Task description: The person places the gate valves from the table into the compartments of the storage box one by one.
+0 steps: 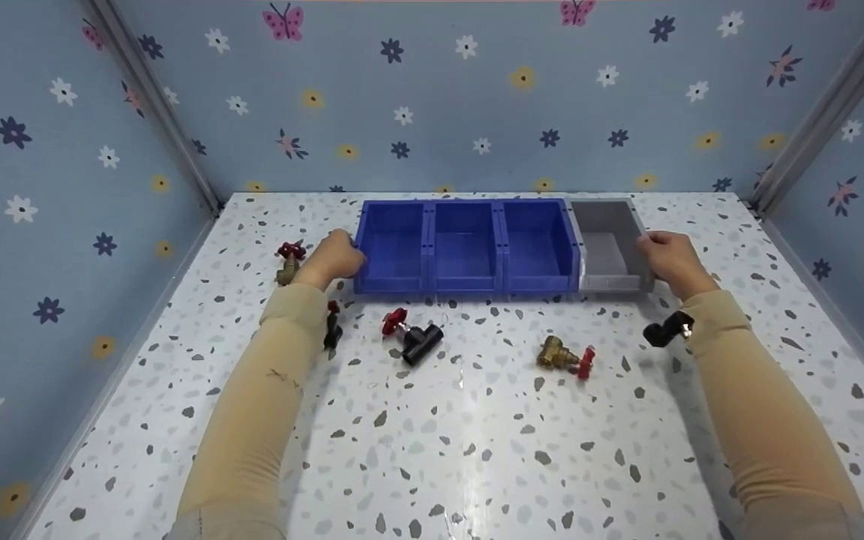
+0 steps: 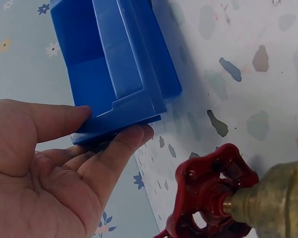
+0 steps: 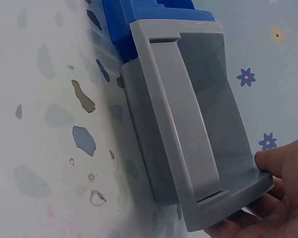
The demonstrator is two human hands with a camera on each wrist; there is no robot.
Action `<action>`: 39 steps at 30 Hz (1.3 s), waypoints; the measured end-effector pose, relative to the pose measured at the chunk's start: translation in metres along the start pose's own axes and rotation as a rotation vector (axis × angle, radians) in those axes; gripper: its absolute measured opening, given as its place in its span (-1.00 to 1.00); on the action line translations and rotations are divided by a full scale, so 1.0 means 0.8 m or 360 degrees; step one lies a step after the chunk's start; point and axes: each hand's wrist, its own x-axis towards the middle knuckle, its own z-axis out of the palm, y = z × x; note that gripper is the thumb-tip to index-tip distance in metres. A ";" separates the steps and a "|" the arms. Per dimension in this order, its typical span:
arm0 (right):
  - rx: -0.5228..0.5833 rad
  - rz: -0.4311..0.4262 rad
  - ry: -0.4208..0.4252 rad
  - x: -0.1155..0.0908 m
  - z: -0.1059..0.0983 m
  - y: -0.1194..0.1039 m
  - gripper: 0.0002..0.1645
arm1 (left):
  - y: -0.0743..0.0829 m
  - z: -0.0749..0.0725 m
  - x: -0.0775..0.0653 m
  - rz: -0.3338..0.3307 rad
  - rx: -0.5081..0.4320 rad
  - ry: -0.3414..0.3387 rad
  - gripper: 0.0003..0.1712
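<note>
Towards the back of the speckled table (image 1: 499, 420), the left hand (image 1: 337, 255) pinches the outer wall of the blue bins (image 1: 464, 284) and the right hand (image 1: 670, 259) that of the adjoining grey bin (image 1: 610, 283), seemingly positioning the row, which calls for even, level handling next

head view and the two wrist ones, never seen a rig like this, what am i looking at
No machine here, just someone working bare-handed. The wide picture comes from a head-worn camera looking forward and down; the close ones, from a camera on each wrist. The left hand grips a row of three blue bins at one end; the right hand grips the gray bin at the other. On the speckled table lie a brass valve near the left hand, another brass valve farther right, a black valve between them, and a black fitting by each sleeve.
</note>
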 end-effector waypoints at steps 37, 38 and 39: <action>-0.0056 -0.0025 -0.0065 -0.005 0.008 -0.008 -0.22 | -0.009 -0.016 -0.004 -0.0037 0.0069 -0.0041 -0.78; -0.0062 -0.0025 -0.0069 -0.005 0.008 -0.008 -0.22 | -0.009 -0.017 -0.005 -0.0044 0.0061 -0.0048 -0.72; -0.0068 -0.0021 -0.0071 -0.004 0.008 -0.009 -0.23 | -0.008 -0.019 -0.006 -0.0052 0.0049 -0.0050 -0.64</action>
